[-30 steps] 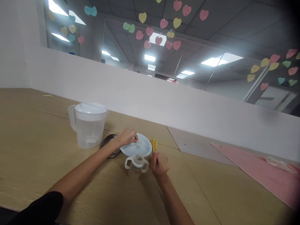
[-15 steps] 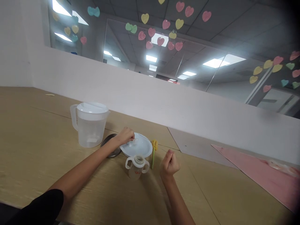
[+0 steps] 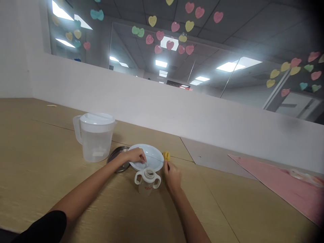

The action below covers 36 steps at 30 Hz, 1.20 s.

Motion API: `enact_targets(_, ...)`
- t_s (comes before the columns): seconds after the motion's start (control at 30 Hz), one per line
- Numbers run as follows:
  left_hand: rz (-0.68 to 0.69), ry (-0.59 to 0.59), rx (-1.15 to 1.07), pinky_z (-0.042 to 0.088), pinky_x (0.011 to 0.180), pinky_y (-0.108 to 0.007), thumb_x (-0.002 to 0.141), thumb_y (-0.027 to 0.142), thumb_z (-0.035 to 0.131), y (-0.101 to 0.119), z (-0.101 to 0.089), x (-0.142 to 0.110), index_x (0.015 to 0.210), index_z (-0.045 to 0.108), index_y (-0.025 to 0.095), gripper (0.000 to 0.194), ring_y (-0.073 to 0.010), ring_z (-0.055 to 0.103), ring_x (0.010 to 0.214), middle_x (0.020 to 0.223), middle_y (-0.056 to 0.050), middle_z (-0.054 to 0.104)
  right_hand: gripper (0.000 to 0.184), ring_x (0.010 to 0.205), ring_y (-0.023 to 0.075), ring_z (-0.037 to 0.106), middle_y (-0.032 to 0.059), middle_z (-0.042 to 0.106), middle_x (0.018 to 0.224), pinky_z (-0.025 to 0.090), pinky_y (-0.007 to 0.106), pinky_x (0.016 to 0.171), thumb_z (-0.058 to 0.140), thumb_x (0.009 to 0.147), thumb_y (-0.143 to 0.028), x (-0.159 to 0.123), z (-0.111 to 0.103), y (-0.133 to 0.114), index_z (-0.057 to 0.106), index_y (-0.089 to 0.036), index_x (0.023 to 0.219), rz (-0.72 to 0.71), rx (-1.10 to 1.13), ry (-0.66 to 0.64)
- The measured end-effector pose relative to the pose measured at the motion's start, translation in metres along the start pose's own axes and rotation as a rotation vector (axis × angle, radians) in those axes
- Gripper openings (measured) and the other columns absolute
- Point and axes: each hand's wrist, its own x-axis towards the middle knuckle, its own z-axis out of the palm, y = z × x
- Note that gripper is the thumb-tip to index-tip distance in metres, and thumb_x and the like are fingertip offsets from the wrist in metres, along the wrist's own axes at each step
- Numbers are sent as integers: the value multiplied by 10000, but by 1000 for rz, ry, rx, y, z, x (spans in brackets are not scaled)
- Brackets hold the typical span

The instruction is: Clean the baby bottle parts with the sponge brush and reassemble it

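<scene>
My left hand (image 3: 136,155) reaches over a white plate (image 3: 155,156), fingers pinched on a small clear piece whose kind I cannot make out. The piece is beside the mouth of a baby bottle (image 3: 146,187). This bottle stands upright and uncapped on the table, with two white handles and red print. My right hand (image 3: 173,175) is closed around the green stick of a sponge brush; only its yellow head (image 3: 166,156) shows, at the plate's right edge. The fingers cover the stick.
A lidded clear plastic pitcher (image 3: 96,141) stands at the left. Between it and the plate lies a round metal dish (image 3: 111,156), partly behind my left forearm. A pink sheet (image 3: 273,182) lies far right. A white wall (image 3: 157,104) with windows above borders the table.
My left hand has brought the clear piece nearer, toward the bottle's mouth. My right hand has moved left from beside the brush and taken hold of its stick.
</scene>
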Motion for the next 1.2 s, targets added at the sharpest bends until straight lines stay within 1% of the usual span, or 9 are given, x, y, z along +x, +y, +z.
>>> enact_targets(0.13,12,105,-127,469,699,-211,825,248,494,11,-14,-1,1014,671,93,302,-160,647,814,942,-102,712,540,510,133,535,59,659,631,226,259,495,224,951,-444,1,2,1,610,-184,679,85,5,-137)
enact_targets(0.23,22,156,-260,493,670,-232,880,312,408,28,-26,-7,1131,585,77,387,-153,651,795,1021,-132,680,506,539,141,561,63,672,653,224,263,498,258,944,-422,2,0,-2,628,-187,690,106,7,-180)
enact_targets(0.33,71,177,-548,514,664,-256,856,361,479,52,-37,-19,1122,572,94,388,-176,652,840,1027,-134,670,482,547,147,574,69,674,657,223,266,500,285,939,-400,2,-2,-5,637,-187,689,98,-8,-184)
enact_targets(0.43,102,171,-614,517,671,-255,844,364,518,74,-41,-31,1090,588,123,351,-182,643,894,1004,-111,678,468,546,154,582,76,678,658,231,267,503,299,939,-381,3,-3,-7,641,-184,689,68,-14,-178)
enact_targets(0.6,124,149,-589,514,626,-223,836,358,539,96,-35,-40,1043,616,129,318,-170,639,873,989,-93,683,447,539,157,585,76,678,650,243,265,499,314,939,-362,3,-3,-7,650,-185,701,56,-12,-182)
enact_targets(0.77,163,91,-468,493,625,-212,842,307,522,106,-26,-39,998,645,147,255,-137,642,767,925,-59,696,403,531,158,581,99,675,658,251,266,495,342,929,-329,3,-2,-5,669,-174,752,65,-30,-184)
enact_targets(0.97,285,64,-208,444,689,-186,771,229,594,107,-26,-41,868,694,157,157,-122,613,777,840,-4,699,378,526,150,575,86,667,655,231,259,484,366,914,-349,4,-6,-6,654,-174,743,46,-26,-235)
enact_targets(1.07,276,36,-75,426,697,-192,720,263,647,103,-30,-44,842,712,172,165,-130,601,753,804,21,700,428,533,148,575,83,676,673,213,260,481,316,928,-365,4,-8,-8,645,-180,725,51,-22,-227)
enact_targets(1.2,240,-25,-24,425,739,-198,683,321,687,97,-35,-45,854,723,193,217,-151,610,801,844,12,711,480,506,146,558,87,673,652,199,274,483,278,937,-383,3,-5,-8,637,-182,689,68,-32,-194)
